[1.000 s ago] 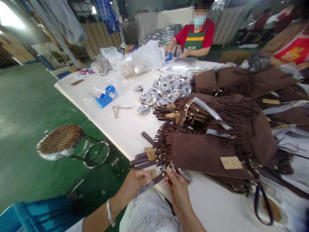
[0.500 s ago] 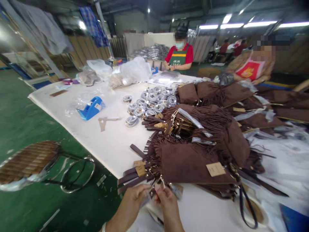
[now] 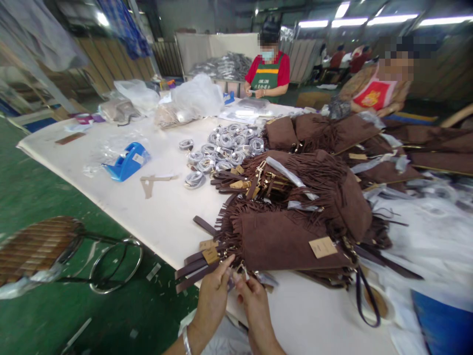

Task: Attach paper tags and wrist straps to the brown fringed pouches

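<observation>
A brown fringed bag (image 3: 284,241) lies on top of a stack near the table's front edge, a tan tag (image 3: 322,247) on its face. At its lower left corner are metal fittings and dark straps (image 3: 195,266) with more tan tags (image 3: 210,255). My left hand (image 3: 214,293) is at this corner, index finger pointing up along the fittings, thumb against a small translucent piece. Just right of it, my right hand (image 3: 254,301) is closed in a pinch at the fittings. What exactly lies between the fingertips is too small to make out.
Coiled grey straps (image 3: 225,148) lie beyond the bags, with a blue tape dispenser (image 3: 126,161) to their left. More brown bags (image 3: 369,133) are piled at right. A cup (image 3: 384,305) stands by a wrist strap. Two co-workers sit across the table; a stool (image 3: 40,251) stands at left.
The view has shifted, so the table contents sit further left and slightly higher. My left index finger has stretched upward from its earlier pinch; my right hand keeps its pinch by the bag's corner.
</observation>
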The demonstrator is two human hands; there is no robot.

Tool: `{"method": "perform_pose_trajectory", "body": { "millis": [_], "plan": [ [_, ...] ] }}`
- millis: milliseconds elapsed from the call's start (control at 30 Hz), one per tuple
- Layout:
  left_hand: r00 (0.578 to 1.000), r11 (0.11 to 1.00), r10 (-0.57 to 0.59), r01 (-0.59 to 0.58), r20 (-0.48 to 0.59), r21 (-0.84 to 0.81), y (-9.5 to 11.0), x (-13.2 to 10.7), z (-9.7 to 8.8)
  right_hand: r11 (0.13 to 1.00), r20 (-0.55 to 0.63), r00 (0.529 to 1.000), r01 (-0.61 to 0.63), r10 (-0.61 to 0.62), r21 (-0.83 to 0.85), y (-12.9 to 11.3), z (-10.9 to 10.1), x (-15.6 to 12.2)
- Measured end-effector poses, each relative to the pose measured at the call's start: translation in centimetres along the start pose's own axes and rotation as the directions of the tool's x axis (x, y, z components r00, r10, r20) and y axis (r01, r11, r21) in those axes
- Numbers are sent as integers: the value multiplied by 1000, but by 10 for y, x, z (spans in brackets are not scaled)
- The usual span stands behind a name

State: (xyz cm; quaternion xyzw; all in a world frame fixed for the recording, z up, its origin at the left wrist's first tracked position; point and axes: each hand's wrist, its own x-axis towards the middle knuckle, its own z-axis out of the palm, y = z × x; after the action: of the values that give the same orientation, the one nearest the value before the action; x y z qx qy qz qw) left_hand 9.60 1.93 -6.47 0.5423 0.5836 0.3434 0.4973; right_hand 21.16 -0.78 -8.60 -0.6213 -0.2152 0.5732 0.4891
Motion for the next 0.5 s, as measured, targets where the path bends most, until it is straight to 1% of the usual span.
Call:
{"method": "perform_pose_trajectory", "body": {
  "millis": [133, 267, 400, 500],
  "plan": [
    [999, 999, -23, 24, 24, -44, 4, -1, 8, 1000, 11, 1000, 14, -14, 19, 3, -7, 1],
    [999, 993, -17, 21, 35, -113, 9, 2, 9, 984, -24, 1000, 7, -3, 177, 14, -11, 4],
    [999, 995, -24, 28, 47, -92, 11, 5, 8, 935, -23, 998, -49, 61, 351, 17, -7, 7],
    [998, 998, -23, 26, 50, -58, 10, 4, 7, 919, 18, 994, -103, 104, 380, 14, -3, 6]
  ]
}}
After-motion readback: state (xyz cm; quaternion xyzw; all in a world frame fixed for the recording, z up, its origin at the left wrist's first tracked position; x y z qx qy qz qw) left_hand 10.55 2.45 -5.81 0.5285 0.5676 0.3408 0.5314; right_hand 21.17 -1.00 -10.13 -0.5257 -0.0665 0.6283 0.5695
